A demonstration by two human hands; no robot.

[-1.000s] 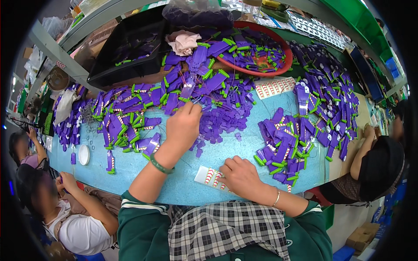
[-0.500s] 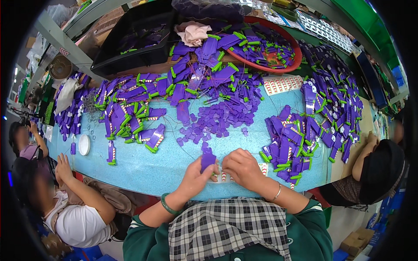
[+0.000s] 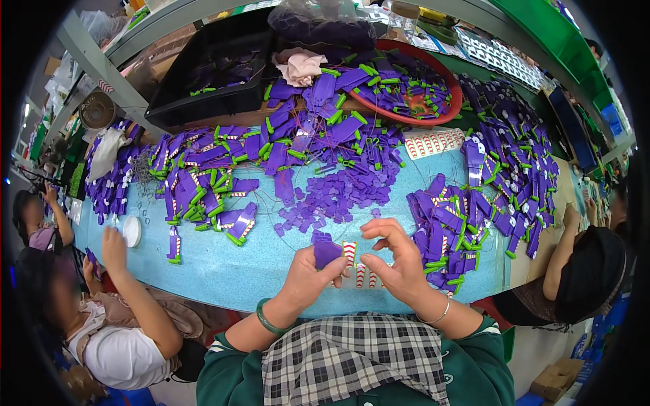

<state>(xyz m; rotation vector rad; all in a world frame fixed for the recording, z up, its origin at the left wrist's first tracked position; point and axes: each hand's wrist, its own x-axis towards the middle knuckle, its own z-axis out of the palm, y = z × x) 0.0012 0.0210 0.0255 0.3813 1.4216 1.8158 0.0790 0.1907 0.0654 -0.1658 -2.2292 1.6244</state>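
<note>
In my left hand [image 3: 309, 276] is a flat purple plastic piece [image 3: 327, 254], gripped between thumb and fingers. At its right end, by my left thumb, stands a small red-and-white chevron sticker [image 3: 349, 252]; whether it is fully stuck on I cannot tell. Just right of it, my right hand [image 3: 399, 265] is raised with thumb and fingers apart, holding nothing visible. Beneath the hands lies a strip of chevron stickers [image 3: 367, 277], partly covered by them. Small purple pieces [image 3: 345, 193] lie heaped beyond my hands.
Purple-and-green parts with thin wires pile up at left [image 3: 196, 193] and right [image 3: 450, 227]. Farther back are a red basin [image 3: 455, 81], a black bin [image 3: 203, 107] and another sticker sheet [image 3: 433, 143]. Left, a white lid [image 3: 132, 231] lies near a co-worker [image 3: 128, 352]; another co-worker [image 3: 589, 271] sits right.
My right hand has opened and lifted from the sticker strip. A chevron sticker now shows at the purple piece's right end. The left co-worker's hands have parted.
</note>
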